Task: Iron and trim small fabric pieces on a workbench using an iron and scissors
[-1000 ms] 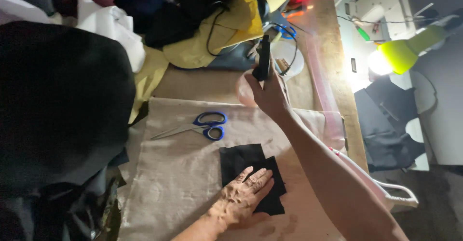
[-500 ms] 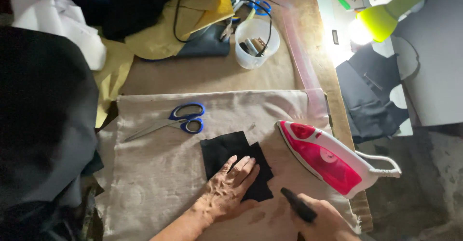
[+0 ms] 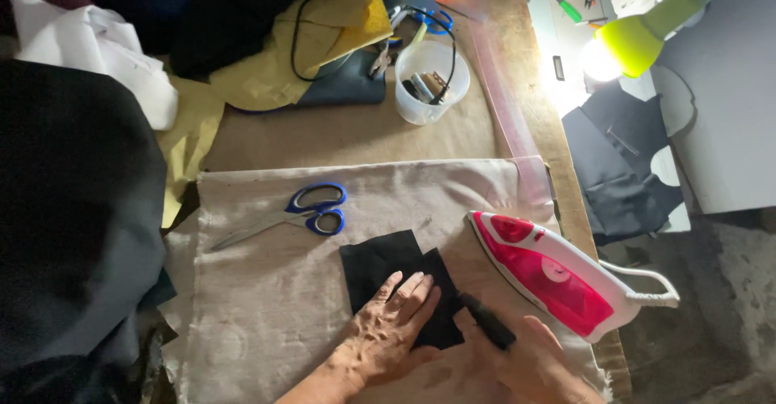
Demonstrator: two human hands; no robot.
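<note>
Since the frame a second ago, the right hand (image 3: 537, 364) has come back from the far end of the bench to the near edge, and a pink-and-white iron (image 3: 558, 279) now lies on the pressing cloth (image 3: 267, 307) where none showed then. That right hand is closed around one slim black tool (image 3: 487, 321), its tip just beside the black fabric piece (image 3: 380, 267). To its left, the left hand (image 3: 388, 331) lies flat and open, fingers spread, pressing down the near part of that single black piece, which sits about mid-cloth. Just right of the fabric rests the one iron, its white cord looping off the right edge of the bench. Farther back on the cloth, left of centre, lies one pair of blue-handled scissors (image 3: 303, 214). Beyond the cloth stands one clear plastic cup (image 3: 431, 81) holding small items, with heaped yellow, white and dark fabrics to the far left, and one yellow-green lamp (image 3: 643, 36) glows at far right.
</note>
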